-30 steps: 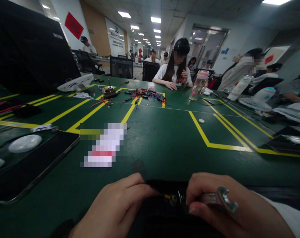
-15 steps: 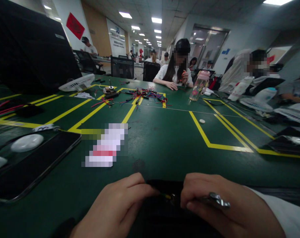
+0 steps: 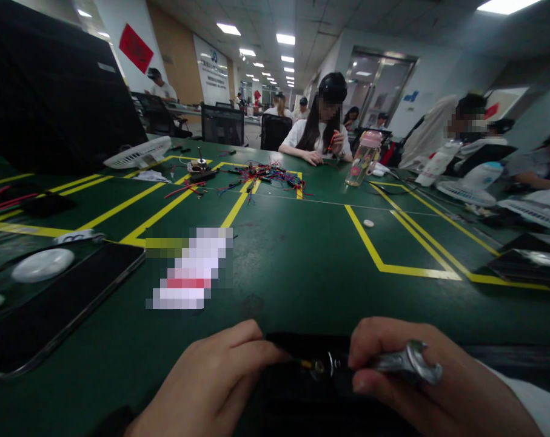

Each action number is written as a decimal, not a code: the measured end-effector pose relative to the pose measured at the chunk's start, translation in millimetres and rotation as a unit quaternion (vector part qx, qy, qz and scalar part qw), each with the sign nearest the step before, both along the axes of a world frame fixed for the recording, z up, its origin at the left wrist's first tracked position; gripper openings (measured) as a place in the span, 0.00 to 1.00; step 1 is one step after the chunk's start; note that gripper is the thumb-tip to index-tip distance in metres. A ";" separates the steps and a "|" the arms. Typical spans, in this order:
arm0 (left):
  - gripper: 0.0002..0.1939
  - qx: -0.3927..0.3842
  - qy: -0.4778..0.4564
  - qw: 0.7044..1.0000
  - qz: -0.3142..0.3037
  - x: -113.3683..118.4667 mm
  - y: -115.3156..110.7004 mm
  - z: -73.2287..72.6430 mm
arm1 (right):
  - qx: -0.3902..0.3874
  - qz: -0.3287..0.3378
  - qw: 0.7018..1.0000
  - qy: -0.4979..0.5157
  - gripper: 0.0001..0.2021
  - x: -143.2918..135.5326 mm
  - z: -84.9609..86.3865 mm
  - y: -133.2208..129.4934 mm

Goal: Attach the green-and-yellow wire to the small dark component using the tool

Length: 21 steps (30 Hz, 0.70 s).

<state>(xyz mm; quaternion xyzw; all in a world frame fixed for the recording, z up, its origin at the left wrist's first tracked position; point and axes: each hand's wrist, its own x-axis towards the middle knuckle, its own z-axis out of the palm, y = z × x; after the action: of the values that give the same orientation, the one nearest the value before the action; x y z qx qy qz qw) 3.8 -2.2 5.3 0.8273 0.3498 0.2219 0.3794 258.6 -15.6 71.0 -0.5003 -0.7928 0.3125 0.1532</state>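
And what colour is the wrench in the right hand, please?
The wrench is silver, clearest in the head view.

Your white sleeve (image 3: 536,408): one, plain fabric, greyish in its shaded parts, with a slanting hem near the wrist. Your right hand (image 3: 459,377): bare, just beyond the sleeve's hem, knuckles rounded. Your left hand (image 3: 215,376): bare, well to the left of the sleeve, broad smooth back. Nails on both: too dim to catalogue.
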 end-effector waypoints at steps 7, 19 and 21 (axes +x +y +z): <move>0.23 0.015 0.009 1.000 0.013 0.3 0.4 -0.6 | 0.011 -0.029 0.998 -0.052 0.04 -7.2 -9.3 -2.0; 0.23 0.007 0.003 1.000 0.003 -1.0 -1.2 -1.3 | -0.003 0.148 0.989 0.019 0.08 -0.4 6.4 17.9; 0.22 0.007 0.006 1.000 -0.007 -1.3 0.3 -1.0 | 0.000 0.131 0.990 0.046 0.06 2.7 7.6 22.0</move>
<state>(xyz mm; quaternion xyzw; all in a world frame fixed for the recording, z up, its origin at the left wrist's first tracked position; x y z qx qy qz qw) 2.4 -1.9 4.3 0.8336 0.3448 0.2170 0.3730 261.3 6.4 78.6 -0.3774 -0.8434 0.3528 0.1474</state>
